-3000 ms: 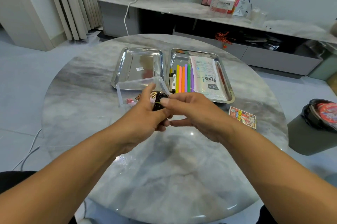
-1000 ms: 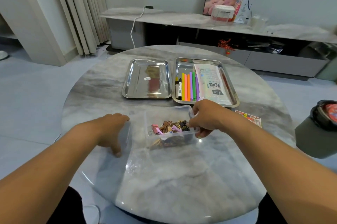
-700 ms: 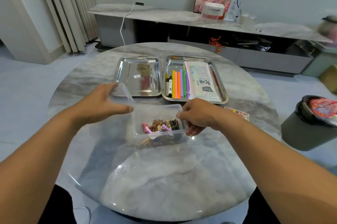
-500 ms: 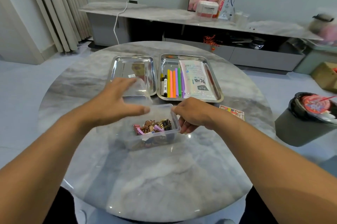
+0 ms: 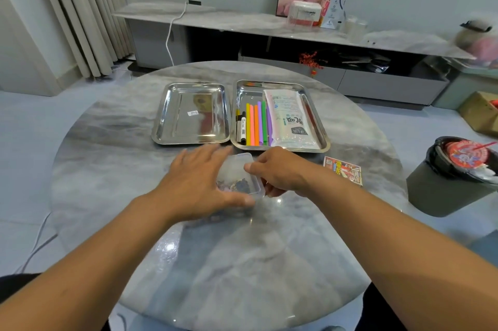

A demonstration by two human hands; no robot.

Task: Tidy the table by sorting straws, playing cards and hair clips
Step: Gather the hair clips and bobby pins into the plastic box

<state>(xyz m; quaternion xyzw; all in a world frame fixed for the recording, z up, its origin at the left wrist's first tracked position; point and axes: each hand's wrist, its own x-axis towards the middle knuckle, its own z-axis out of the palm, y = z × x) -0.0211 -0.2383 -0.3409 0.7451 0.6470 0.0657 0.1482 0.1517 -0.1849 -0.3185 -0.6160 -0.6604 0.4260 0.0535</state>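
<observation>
A small clear plastic box point(image 5: 242, 169) with hair clips point(image 5: 237, 185) inside sits at the table's middle. Its clear lid lies on top under my left hand point(image 5: 199, 182), which is spread flat over it with thumb at the near edge. My right hand point(image 5: 277, 171) grips the box's right side. Coloured straws point(image 5: 257, 125) lie side by side in the right steel tray point(image 5: 315, 147), next to a white straw packet point(image 5: 288, 120) and black markers point(image 5: 242, 128). A pack of playing cards point(image 5: 342, 170) lies on the table to the right of my right hand.
The left steel tray point(image 5: 161, 125) holds only a small sticker. A dark bin point(image 5: 447, 182) with rubbish stands off the table's right edge. A low marble shelf point(image 5: 242, 20) runs along the back wall. The round marble table point(image 5: 242, 263) reaches to my body.
My left hand picked up the clear lid from the table's left, carried it over the box and set it down on top. My right hand stayed on the box's right side.
</observation>
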